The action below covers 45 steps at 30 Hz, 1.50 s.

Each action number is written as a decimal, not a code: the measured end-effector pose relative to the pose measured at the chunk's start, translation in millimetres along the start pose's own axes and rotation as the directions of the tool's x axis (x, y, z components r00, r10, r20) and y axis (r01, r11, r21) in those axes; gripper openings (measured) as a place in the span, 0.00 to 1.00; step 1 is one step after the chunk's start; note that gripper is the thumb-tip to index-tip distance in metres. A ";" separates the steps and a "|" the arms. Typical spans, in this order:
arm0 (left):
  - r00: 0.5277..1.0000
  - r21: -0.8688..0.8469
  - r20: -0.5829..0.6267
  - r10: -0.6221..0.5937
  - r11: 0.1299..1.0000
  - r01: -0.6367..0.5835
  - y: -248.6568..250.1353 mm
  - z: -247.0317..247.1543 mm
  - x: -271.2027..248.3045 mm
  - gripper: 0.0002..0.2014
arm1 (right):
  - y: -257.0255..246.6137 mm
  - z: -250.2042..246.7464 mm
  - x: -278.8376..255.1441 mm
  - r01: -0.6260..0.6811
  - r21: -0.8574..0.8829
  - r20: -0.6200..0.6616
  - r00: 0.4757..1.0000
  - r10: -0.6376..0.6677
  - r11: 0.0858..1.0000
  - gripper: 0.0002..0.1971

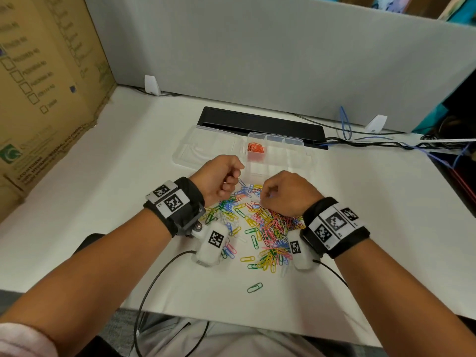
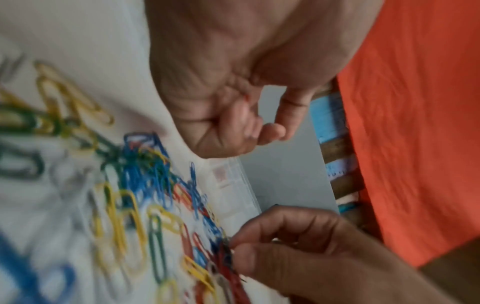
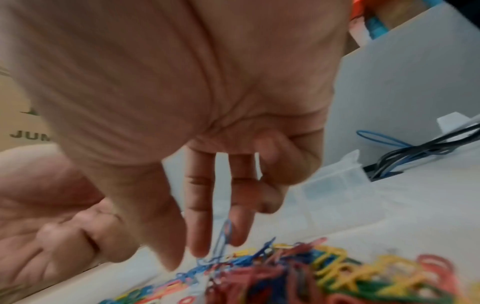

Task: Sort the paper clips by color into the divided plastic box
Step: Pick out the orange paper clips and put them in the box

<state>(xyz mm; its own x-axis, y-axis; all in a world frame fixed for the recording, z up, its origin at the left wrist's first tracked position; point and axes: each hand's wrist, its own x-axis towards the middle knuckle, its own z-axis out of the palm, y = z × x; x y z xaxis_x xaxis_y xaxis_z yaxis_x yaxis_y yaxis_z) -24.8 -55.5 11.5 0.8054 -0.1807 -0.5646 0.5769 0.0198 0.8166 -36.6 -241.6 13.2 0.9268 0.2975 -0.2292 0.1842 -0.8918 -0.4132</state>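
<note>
A heap of mixed-colour paper clips (image 1: pixel 268 228) lies on the white table, blurred in the left wrist view (image 2: pixel 145 185). Just behind it stands the clear divided box (image 1: pixel 275 137), lid (image 1: pixel 206 148) folded open to the left, with red-orange clips (image 1: pixel 255 148) in one compartment. My left hand (image 1: pixel 226 180) hovers over the heap's far left edge as a fist; a thin red bit shows inside the curled fingers (image 2: pixel 245 115). My right hand (image 1: pixel 268 199) reaches down into the heap, and its fingertips pinch a blue clip (image 3: pixel 224 234) that stands upright.
A big cardboard box (image 1: pixel 38 86) walls the left side and a grey partition (image 1: pixel 257 47) the back. A black cable tray (image 1: pixel 257 122) and loose cables (image 1: pixel 386 143) lie behind the box. One green clip (image 1: pixel 255 287) lies alone near the front edge.
</note>
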 end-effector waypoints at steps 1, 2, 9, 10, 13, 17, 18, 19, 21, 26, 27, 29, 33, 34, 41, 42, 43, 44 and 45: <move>0.998 0.187 -0.043 0.045 0.982 -0.036 0.5 0.7 1.0 0.14 | -5.2 1.5 1.1 -0.005 -0.029 -0.033 0.999 0.004 1.000 0.07; 0.991 0.396 -0.082 0.103 0.916 -0.063 0.4 0.6 2.3 0.14 | -10.5 3.4 2.5 0.000 -0.046 -0.059 0.998 -0.003 0.999 0.08; 0.981 0.934 0.020 0.194 0.347 -0.087 -4.7 -3.2 11.5 0.14 | -30.1 22.8 20.3 -0.068 -0.169 0.058 0.995 0.079 0.983 0.05; 0.980 0.950 0.015 0.200 0.302 -0.076 -3.1 -1.8 11.4 0.13 | -30.5 23.0 22.0 -0.069 -0.171 0.066 0.994 0.081 0.983 0.05; 0.984 0.974 0.026 0.177 0.217 -0.065 0.7 2.1 12.4 0.10 | -32.3 20.6 24.4 -0.073 -0.162 0.121 0.988 0.093 0.984 0.06; 0.994 0.979 0.043 0.105 0.195 -0.063 1.9 3.1 13.1 0.11 | -31.1 19.7 23.0 -0.053 -0.163 0.155 0.985 0.078 0.985 0.08; 0.994 0.979 0.044 0.104 0.194 -0.063 1.2 2.8 13.7 0.08 | -29.9 20.5 21.9 -0.041 -0.161 0.151 0.986 0.066 0.986 0.07; 0.993 0.978 0.043 0.108 0.199 -0.064 0.7 2.3 13.8 0.07 | -28.7 20.2 20.3 -0.035 -0.143 0.133 0.990 0.054 0.989 0.04; 0.992 0.972 0.049 0.118 0.223 -0.075 0.5 0.4 14.6 0.09 | -22.7 19.0 17.7 -0.016 -0.039 0.063 0.998 0.019 0.999 0.03; 0.985 0.979 0.098 0.143 0.165 -0.121 3.6 -4.7 14.2 0.09 | -3.8 12.2 7.5 0.035 0.273 -0.105 0.994 -0.006 0.961 0.08; 0.983 0.980 0.106 0.150 0.150 -0.129 3.3 -4.9 14.8 0.09 | -1.0 11.3 5.2 0.042 0.293 -0.125 0.992 -0.006 0.955 0.09; 0.983 0.984 0.121 0.137 0.111 -0.137 2.4 -4.4 15.2 0.10 | 3.1 9.8 1.9 0.050 0.317 -0.154 0.988 -0.001 0.947 0.09; 0.985 0.983 0.133 0.113 0.109 -0.145 0.8 -5.2 13.4 0.12 | 10.0 9.1 -0.4 0.038 0.343 -0.185 0.982 0.028 0.938 0.08; 0.983 0.981 0.147 0.113 0.114 -0.160 1.1 -6.0 12.5 0.11 | 10.9 9.7 -0.3 0.043 0.346 -0.192 0.981 0.027 0.937 0.08; 0.974 0.962 0.194 0.115 0.173 -0.212 2.1 -17.7 8.7 0.11 | 8.5 13.6 1.0 0.086 0.333 -0.178 0.984 -0.027 0.939 0.10; 0.972 0.961 0.201 0.125 0.166 -0.220 1.7 -17.7 9.1 0.10 | 8.0 13.5 1.6 0.085 0.335 -0.182 0.983 -0.024 0.938 0.10; 0.968 0.961 0.208 0.139 0.157 -0.229 1.3 -16.9 10.3 0.10 | 7.5 12.9 2.4 0.083 0.336 -0.187 0.982 -0.020 0.938 0.10; 0.965 0.960 0.214 0.152 0.151 -0.237 1.1 -15.5 11.0 0.08 | 7.1 11.9 3.5 0.080 0.334 -0.188 0.982 -0.017 0.939 0.10; 0.962 0.959 0.219 0.165 0.147 -0.243 0.8 -14.2 11.8 0.07 | 6.5 10.7 5.1 0.074 0.326 -0.181 0.983 -0.014 0.942 0.10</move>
<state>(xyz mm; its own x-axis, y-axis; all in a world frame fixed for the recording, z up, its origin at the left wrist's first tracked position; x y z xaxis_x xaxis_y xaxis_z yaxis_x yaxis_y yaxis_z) -12.9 -43.7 3.8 0.8398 -0.3857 -0.3820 -0.2420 -0.8959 0.3727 -34.2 -242.2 -0.1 0.9680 0.2437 -0.0598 0.1353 -0.7075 -0.6936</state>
